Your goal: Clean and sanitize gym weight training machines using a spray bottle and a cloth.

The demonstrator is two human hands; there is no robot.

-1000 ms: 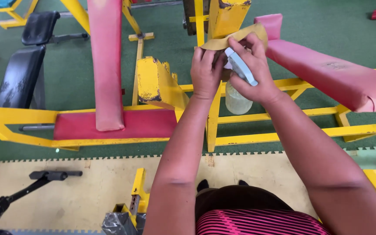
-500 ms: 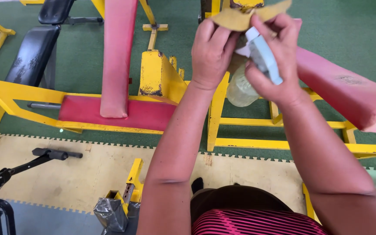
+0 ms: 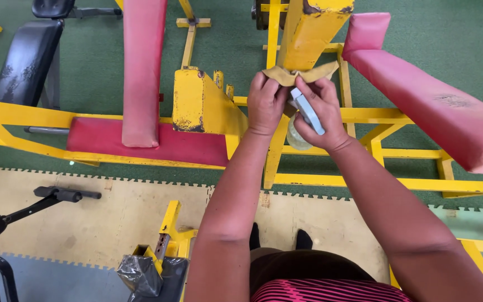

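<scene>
Yellow-tan cloth (image 3: pixel 300 74) sits pinched between both hands, raised above the gym equipment. The left hand (image 3: pixel 266 104) grips the cloth's left part, its fingers (image 3: pixel 265 88) curled tight around the fabric. The right hand (image 3: pixel 320 112) holds the cloth's other part with thumb and forefinger while the rest of its fingers (image 3: pixel 331 95) clasp the pale blue trigger head of a spray bottle (image 3: pixel 306 109). The bottle's clear body hangs below that hand, partly hidden by the wrist, and shows a pale liquid. Both hands are close together, nearly touching, with the cloth stretched across their fingertips.

Below and behind the hands stands a yellow steel frame (image 3: pixel 331 116) with chipped paint, its upright post (image 3: pixel 312 29) rising just past the cloth. A long red pad (image 3: pixel 431 103), worn and scuffed, runs off to the right, tilted on the frame. To the left a second red pad (image 3: pixel 142 67) stands upright, its foot resting on a flat red seat pad (image 3: pixel 146 148) on the yellow frame. A boxy yellow bracket (image 3: pixel 197 103) with dark rust at its edges sits between that seat and the left hand. Farther left lies a black padded bench (image 3: pixel 26 61).

Green matting (image 3: pixel 454 33) covers the floor under the machines, and tan interlocking foam tiles (image 3: pixel 85 229) lie nearer the person. A black handle bar (image 3: pixel 65 194) on a stand reaches in from the lower left. A small yellow post (image 3: pixel 170 229) with a grey plastic-wrapped base stands near the person's feet, whose dark shoes (image 3: pixel 303 239) show over the tan tiles.
</scene>
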